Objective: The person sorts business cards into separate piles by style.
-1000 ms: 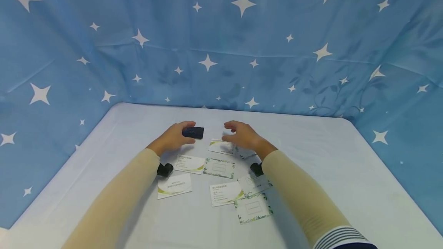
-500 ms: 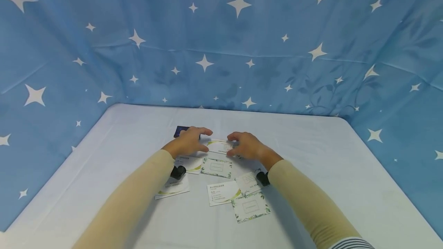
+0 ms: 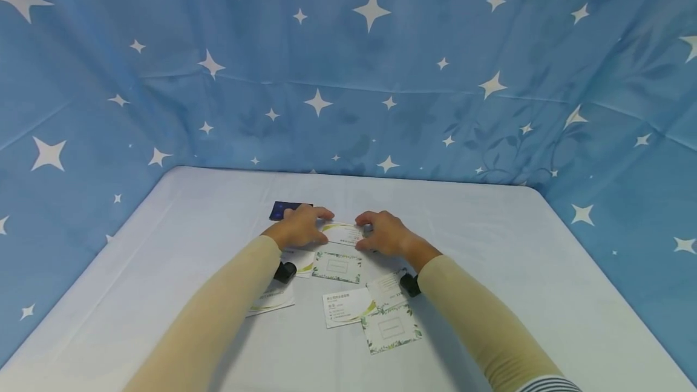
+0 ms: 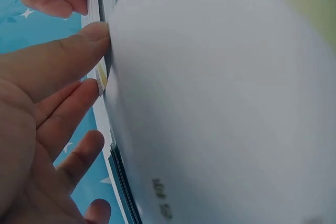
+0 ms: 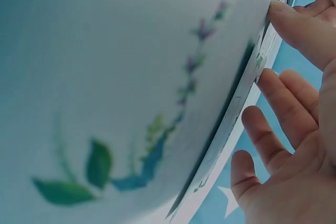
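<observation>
In the head view, my left hand (image 3: pixel 301 227) and right hand (image 3: pixel 388 233) face each other over white business cards at the far middle. My left thumb and forefinger grip the left end of a business card (image 3: pixel 342 234) with a gold curve. On the right, my thumb and forefinger pinch at the end of a floral-edged card (image 5: pixel 260 60), mostly hidden under that hand in the head view. The other fingers of both hands are spread. A dark blue stack of cards (image 3: pixel 280 210) lies behind my left hand, its layered edges (image 4: pixel 125 184) showing in the left wrist view.
Nearer me on the white table (image 3: pixel 490 241) lie a floral-bordered card (image 3: pixel 337 266), a gold-curved card (image 3: pixel 348 307), a text card (image 3: pixel 389 290) and another floral card (image 3: pixel 391 329). More white cards (image 3: pixel 274 299) sit partly under my left sleeve. A blue star-patterned curtain (image 3: pixel 348 77) stands behind.
My left hand has let go of the dark blue cards, leaving them at the back left, and moved right to the gold-curved card. My right hand has lowered slightly toward the cards.
</observation>
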A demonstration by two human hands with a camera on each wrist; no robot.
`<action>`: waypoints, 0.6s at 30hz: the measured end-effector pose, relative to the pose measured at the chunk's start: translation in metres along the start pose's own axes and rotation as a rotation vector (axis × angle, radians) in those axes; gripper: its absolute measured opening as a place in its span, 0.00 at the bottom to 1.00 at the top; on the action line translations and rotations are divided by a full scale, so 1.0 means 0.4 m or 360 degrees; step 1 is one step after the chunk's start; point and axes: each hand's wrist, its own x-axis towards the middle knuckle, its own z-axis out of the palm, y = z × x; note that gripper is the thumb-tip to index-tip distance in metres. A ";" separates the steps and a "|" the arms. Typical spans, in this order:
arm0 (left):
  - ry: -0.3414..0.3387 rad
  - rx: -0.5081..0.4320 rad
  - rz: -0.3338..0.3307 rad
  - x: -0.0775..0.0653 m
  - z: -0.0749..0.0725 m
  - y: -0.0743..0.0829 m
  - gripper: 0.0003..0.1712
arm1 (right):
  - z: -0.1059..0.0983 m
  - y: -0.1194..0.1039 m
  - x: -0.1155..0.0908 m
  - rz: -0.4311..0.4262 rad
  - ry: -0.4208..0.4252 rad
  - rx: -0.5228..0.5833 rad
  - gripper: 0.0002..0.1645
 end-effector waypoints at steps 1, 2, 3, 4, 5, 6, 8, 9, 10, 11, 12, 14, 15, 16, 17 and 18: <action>0.0005 0.0008 0.0007 -0.001 0.000 0.000 0.34 | 0.000 -0.001 -0.001 0.0000 0.0003 -0.0006 0.35; 0.0009 0.0016 0.0012 -0.002 -0.001 0.000 0.33 | 0.000 -0.003 -0.001 -0.0003 0.0006 -0.0012 0.35; 0.0011 0.0019 0.0014 -0.003 -0.002 0.000 0.33 | -0.001 -0.004 -0.001 -0.0008 0.0012 -0.0018 0.35; 0.0010 0.0015 0.0012 -0.005 -0.004 0.000 0.32 | -0.002 -0.006 0.000 -0.0006 0.0013 -0.0025 0.35; 0.0007 0.0006 0.0004 -0.006 -0.007 0.000 0.32 | -0.004 -0.008 0.002 -0.0003 0.0015 -0.0031 0.35; 0.0009 -0.0002 0.0000 -0.006 -0.011 -0.001 0.32 | -0.008 -0.011 0.006 0.0001 0.0014 -0.0029 0.35; 0.0022 -0.0027 -0.0010 -0.004 -0.022 -0.001 0.31 | -0.017 -0.017 0.016 -0.0005 0.0026 -0.0031 0.34; 0.0032 -0.0037 -0.0014 -0.002 -0.028 -0.002 0.30 | -0.022 -0.021 0.022 -0.0006 0.0032 -0.0030 0.34; 0.0042 -0.0044 -0.0021 0.001 -0.034 -0.002 0.30 | -0.027 -0.025 0.029 0.0000 0.0034 -0.0028 0.34; 0.0053 -0.0045 -0.0021 0.006 -0.039 -0.003 0.30 | -0.032 -0.029 0.036 -0.0005 0.0036 -0.0031 0.34; 0.0065 -0.0039 -0.0018 0.011 -0.044 -0.005 0.29 | -0.037 -0.032 0.044 -0.0008 0.0036 -0.0036 0.34; 0.0074 -0.0034 -0.0027 0.020 -0.051 -0.009 0.29 | -0.043 -0.036 0.059 -0.0009 0.0030 -0.0052 0.34; 0.0073 -0.0036 -0.0032 0.025 -0.053 -0.012 0.29 | -0.045 -0.037 0.066 -0.0003 0.0020 -0.0057 0.34; 0.0070 -0.0037 -0.0038 0.029 -0.055 -0.014 0.29 | -0.045 -0.039 0.072 -0.0002 0.0011 -0.0061 0.34; 0.0066 -0.0035 -0.0037 0.033 -0.057 -0.017 0.29 | -0.045 -0.040 0.078 -0.0004 0.0002 -0.0064 0.34; 0.0065 -0.0030 -0.0040 0.036 -0.058 -0.020 0.29 | -0.044 -0.040 0.085 -0.0003 -0.0005 -0.0065 0.34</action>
